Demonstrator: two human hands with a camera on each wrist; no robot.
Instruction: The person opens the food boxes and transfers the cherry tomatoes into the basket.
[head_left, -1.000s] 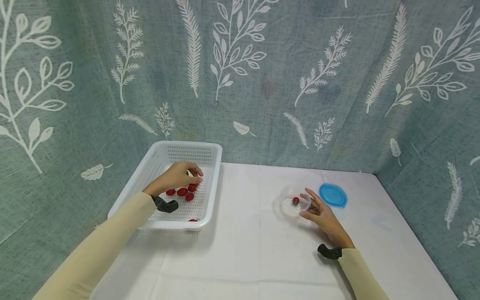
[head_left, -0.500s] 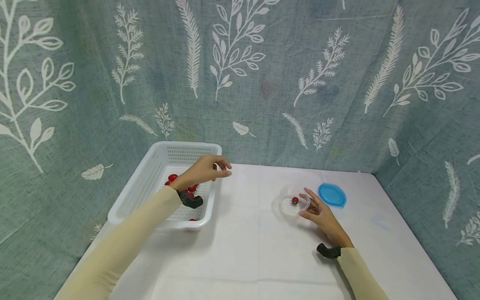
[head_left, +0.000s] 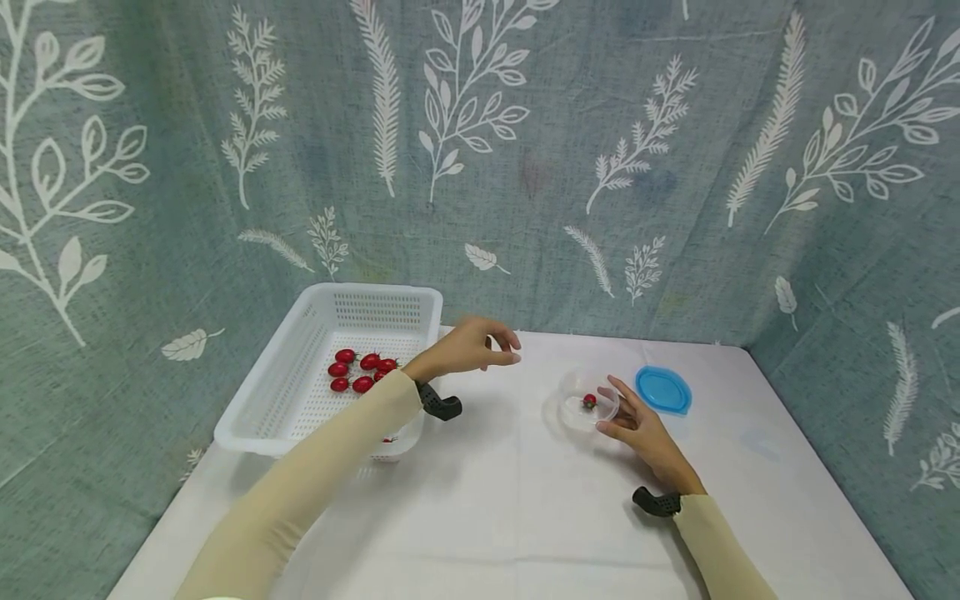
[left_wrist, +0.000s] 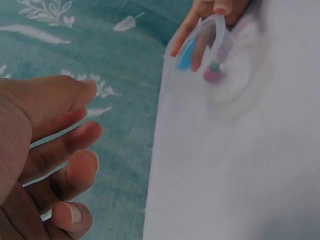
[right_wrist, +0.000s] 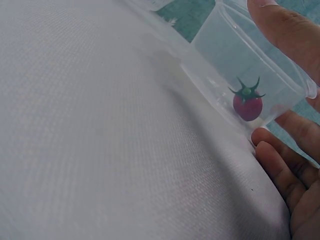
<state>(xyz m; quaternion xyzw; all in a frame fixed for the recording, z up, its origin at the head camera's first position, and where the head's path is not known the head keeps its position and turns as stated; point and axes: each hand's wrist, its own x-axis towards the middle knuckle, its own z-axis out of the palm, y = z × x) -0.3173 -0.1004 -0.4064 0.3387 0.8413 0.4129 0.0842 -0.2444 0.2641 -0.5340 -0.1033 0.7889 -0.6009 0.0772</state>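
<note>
My left hand [head_left: 480, 343] is in the air between the white basket and the clear round plastic tub [head_left: 573, 408]. Its fingers are loosely bent, and the left wrist view shows nothing between thumb and fingers [left_wrist: 82, 172]. With my right hand [head_left: 647, 433] I hold the tub by its right side; the right wrist view has the thumb at the rim and fingers lower down. One red cherry tomato [right_wrist: 247, 106] with a green stem top lies inside the tub. Several more cherry tomatoes [head_left: 363, 384] lie in the basket [head_left: 258, 400], partly hidden by my left forearm.
A blue lid [head_left: 663, 390] lies on the white tablecloth [head_left: 480, 508], behind and right of the tub. Grey-green curtain [head_left: 540, 167] with white leaf prints closes off the back and sides.
My left hand has left the basket, moving right over its edge toward the tub, and more tomatoes show in the basket. The right hand and tub have stayed in place.
</note>
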